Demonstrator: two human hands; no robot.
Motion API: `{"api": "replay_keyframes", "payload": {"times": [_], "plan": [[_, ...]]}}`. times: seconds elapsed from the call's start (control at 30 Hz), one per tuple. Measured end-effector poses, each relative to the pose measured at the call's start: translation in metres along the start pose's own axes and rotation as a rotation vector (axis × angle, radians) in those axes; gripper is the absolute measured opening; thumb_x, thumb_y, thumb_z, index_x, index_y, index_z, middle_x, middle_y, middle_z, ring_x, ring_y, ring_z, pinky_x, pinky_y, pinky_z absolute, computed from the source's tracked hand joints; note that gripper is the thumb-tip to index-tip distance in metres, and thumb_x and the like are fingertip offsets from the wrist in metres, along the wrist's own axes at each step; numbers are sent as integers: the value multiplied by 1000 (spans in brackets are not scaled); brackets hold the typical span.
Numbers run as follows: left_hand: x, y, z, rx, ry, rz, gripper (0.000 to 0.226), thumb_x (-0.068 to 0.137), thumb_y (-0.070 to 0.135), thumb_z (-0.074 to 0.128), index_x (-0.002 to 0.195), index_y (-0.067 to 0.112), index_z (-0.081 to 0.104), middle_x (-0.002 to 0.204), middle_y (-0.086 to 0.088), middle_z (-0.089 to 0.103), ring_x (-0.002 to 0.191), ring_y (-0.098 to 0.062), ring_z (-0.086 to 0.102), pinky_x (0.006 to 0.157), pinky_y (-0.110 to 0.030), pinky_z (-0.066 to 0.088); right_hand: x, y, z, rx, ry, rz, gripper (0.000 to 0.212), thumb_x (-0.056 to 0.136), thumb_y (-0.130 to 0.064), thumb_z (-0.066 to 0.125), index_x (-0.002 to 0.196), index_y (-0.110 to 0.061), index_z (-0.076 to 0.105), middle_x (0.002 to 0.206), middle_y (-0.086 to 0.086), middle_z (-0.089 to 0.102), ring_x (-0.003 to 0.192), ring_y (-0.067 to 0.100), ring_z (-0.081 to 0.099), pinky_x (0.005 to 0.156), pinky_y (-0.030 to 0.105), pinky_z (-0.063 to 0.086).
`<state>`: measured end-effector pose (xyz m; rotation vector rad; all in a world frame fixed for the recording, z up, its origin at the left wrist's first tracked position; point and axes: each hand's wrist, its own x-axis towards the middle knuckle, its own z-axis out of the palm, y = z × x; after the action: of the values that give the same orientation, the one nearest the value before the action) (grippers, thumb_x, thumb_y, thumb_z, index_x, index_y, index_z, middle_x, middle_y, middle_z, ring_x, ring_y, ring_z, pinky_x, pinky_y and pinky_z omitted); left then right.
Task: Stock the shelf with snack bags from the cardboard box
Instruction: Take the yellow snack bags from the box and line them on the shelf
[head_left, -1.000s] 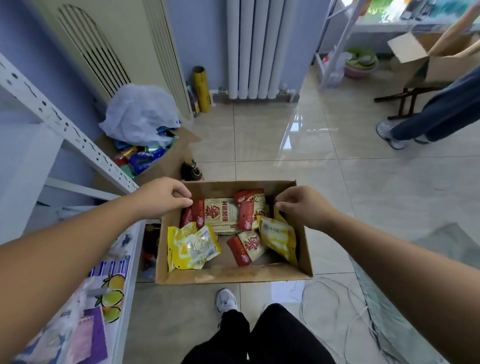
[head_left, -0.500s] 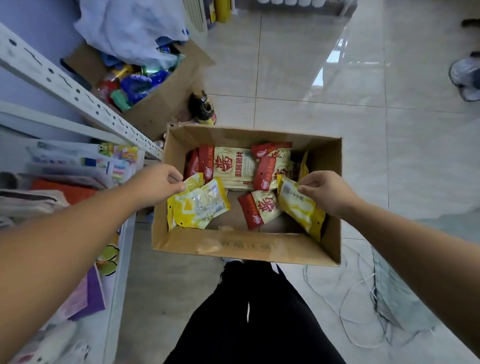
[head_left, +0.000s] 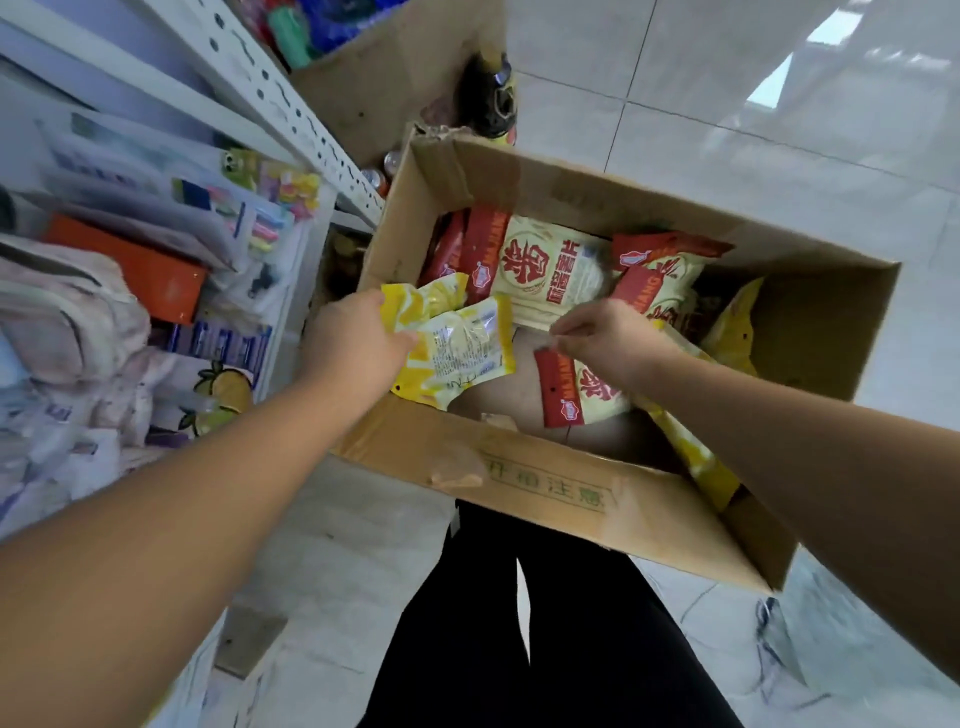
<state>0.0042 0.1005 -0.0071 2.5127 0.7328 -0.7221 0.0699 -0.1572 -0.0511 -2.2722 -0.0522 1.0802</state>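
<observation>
Now: both hands in the box

Nearest, legs in black stand on the tiled floor. Just beyond them the box sits open, right of the shelf, its near wall printed with green characters. The left hand reaches over the box's left wall and grips a yellow bag, thumb on top. The right hand is inside the box, fingers curled above a red bag; whether they pinch it I cannot tell. Another yellow bag lies under the right wrist, by the right wall. Farther in, more red-and-cream bags crowd the far wall. Past the box stands a second carton of mixed goods.
</observation>
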Motion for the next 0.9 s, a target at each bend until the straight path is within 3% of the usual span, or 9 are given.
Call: {"api": "replay_keyframes", "payload": {"times": [0.2, 0.3, 0.37, 0.43, 0.5, 0.6, 0.7, 0.8, 0.9], "plan": [[-2, 7, 28, -50, 82, -40, 36, 84, 35, 71, 114, 16, 62, 108, -7, 69, 100, -32, 65, 76, -37, 51, 59, -34, 26, -73, -76, -99, 25, 93, -28, 70, 114, -16, 75, 113, -4, 70, 101, 13, 63, 85, 25, 47], [6, 4, 41, -56, 90, -51, 36, 85, 34, 71, 111, 13, 58, 110, -9, 67, 102, -34, 64, 79, -42, 52, 86, -39, 41, -98, -87, -112, 26, 91, -28, 72, 115, -20, 75, 116, -4, 70, 104, 14, 64, 85, 24, 46], [12, 2, 48, -15, 71, -41, 36, 86, 34, 70, 113, 13, 57, 113, -10, 65, 105, -34, 63, 81, -43, 50, 104, -40, 52, -122, -109, -123, 25, 90, -27, 71, 113, -17, 76, 116, 2, 72, 106, 20, 65, 90, 31, 52], [19, -2, 56, 8, 45, -40, 37, 87, 34, 70, 116, 15, 58, 116, -8, 65, 107, -33, 63, 82, -42, 50, 122, -38, 64, -192, -143, -156, 23, 89, -24, 69, 104, -7, 75, 109, 12, 73, 103, 28, 66, 89, 40, 54], [28, -6, 65, -18, 20, -36, 40, 87, 32, 71, 121, 16, 58, 120, -8, 63, 111, -32, 61, 87, -43, 50, 138, -34, 75, -259, -156, -197, 20, 87, -23, 70, 94, -5, 71, 99, 12, 72, 99, 31, 66, 83, 38, 54], [36, -9, 80, -78, 18, -53, 44, 89, 27, 71, 127, 13, 55, 127, -9, 58, 118, -30, 57, 95, -42, 47, 153, -29, 88, -361, -214, -281, 24, 90, -25, 69, 111, -13, 73, 112, 5, 71, 107, 26, 64, 89, 35, 51], [39, -14, 91, -134, 55, -60, 32, 90, 23, 69, 119, 13, 61, 119, -9, 65, 111, -31, 62, 88, -38, 48, 160, -24, 97, -423, -290, -313, 31, 93, -30, 65, 122, -22, 70, 117, 4, 70, 109, 25, 63, 91, 37, 51], [39, -22, 97, -172, 79, -67, 15, 94, 24, 65, 102, 11, 68, 98, -7, 71, 88, -30, 64, 69, -31, 40, 163, -16, 105, -490, -324, -334, 32, 92, -33, 67, 120, -21, 72, 118, 4, 69, 111, 25, 62, 91, 36, 50], [39, -25, 98, -171, 110, -70, 28, 96, 24, 61, 70, 16, 55, 70, -2, 57, 69, -27, 52, 62, -28, 30, 159, -6, 106, -535, -343, -337, 28, 90, -33, 69, 115, -21, 75, 109, 0, 70, 103, 21, 62, 81, 29, 45]]}}
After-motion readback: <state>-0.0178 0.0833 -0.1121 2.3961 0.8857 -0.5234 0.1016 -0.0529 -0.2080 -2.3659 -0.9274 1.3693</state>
